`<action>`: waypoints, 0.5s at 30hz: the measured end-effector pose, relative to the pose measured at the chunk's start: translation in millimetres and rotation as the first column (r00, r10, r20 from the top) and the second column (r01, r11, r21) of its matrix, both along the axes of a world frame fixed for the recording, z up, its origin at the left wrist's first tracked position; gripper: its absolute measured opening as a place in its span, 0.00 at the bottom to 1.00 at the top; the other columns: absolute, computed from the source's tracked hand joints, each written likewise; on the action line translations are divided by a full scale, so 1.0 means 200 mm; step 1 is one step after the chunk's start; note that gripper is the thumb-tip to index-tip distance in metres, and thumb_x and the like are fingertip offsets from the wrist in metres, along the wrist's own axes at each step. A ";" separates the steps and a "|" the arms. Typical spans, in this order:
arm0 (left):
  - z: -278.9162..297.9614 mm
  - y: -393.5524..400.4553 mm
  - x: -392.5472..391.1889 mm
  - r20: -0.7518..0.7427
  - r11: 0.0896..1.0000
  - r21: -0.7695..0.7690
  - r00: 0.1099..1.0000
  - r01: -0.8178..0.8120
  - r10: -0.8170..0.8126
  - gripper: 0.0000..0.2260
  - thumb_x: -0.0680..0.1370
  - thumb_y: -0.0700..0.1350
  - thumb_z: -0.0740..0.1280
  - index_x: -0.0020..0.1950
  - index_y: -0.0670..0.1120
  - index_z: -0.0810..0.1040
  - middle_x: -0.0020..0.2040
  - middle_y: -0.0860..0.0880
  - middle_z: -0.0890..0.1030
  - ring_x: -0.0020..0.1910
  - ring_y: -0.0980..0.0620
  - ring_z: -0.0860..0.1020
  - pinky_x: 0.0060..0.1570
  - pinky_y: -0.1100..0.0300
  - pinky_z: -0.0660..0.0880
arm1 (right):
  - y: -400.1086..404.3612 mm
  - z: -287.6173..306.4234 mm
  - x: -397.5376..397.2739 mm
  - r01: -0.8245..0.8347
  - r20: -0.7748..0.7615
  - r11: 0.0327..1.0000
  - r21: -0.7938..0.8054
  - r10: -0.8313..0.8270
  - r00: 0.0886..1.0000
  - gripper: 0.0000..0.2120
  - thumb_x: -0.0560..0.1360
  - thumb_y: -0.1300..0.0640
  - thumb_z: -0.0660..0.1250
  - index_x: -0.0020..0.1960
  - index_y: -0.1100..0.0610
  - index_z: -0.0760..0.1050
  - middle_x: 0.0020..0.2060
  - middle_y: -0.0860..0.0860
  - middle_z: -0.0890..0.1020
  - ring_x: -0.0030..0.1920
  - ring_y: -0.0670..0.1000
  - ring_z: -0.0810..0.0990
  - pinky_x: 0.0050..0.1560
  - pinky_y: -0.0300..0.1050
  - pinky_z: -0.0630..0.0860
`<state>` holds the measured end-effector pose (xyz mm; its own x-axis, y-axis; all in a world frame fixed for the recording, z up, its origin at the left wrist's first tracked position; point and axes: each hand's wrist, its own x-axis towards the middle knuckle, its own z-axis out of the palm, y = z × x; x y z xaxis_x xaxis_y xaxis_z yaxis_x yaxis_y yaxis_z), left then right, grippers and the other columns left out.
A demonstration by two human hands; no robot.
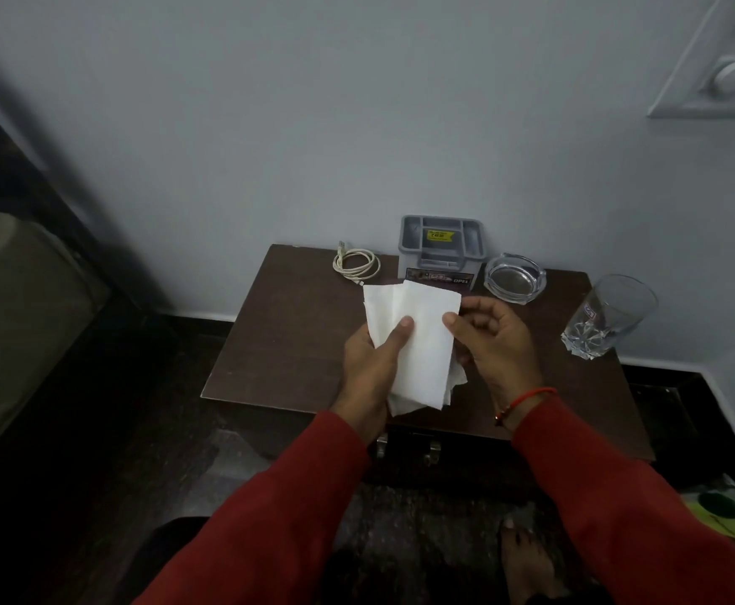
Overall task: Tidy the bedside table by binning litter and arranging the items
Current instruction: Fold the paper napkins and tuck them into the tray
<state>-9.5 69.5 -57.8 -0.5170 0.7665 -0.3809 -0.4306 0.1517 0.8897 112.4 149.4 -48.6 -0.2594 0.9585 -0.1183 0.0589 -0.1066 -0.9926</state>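
A stack of white paper tissues [418, 342] is held above the middle of the dark brown bedside table [287, 342]. My left hand [370, 364] grips the stack from below, its thumb pressed on the front sheet. My right hand [492, 342] pinches the stack's right edge with thumb and fingers. At the back of the table lie a coiled white cable [356, 264], a grey plastic box [442, 251] with a yellow sticker, and a clear glass ashtray [515, 279]. A clear drinking glass [605, 316] stands at the table's right edge.
The table stands against a pale wall [313, 124], with a dark floor [95, 473] around it. A bed or cushion [16, 307] is on the left. A drawer with metal handles [407, 449] shows below the tabletop. My bare foot [527, 561] is on the floor in front.
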 end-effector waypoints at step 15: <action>0.08 0.00 -0.02 0.096 0.992 0.009 0.987 -0.128 0.126 0.12 0.83 0.54 0.64 0.55 0.49 0.83 0.55 0.43 0.87 0.56 0.39 0.84 0.59 0.35 0.79 | 0.06 0.04 0.04 0.109 -0.275 0.981 -0.164 -0.151 0.949 0.09 0.77 0.67 0.66 0.51 0.54 0.79 0.44 0.48 0.86 0.45 0.49 0.85 0.51 0.51 0.81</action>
<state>-12.9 70.1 -42.1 -0.5723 0.7031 -0.4220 -0.5284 0.0774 0.8454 120.5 160.6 -39.8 -0.1770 0.9642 -0.1975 -0.2479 -0.2379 -0.9391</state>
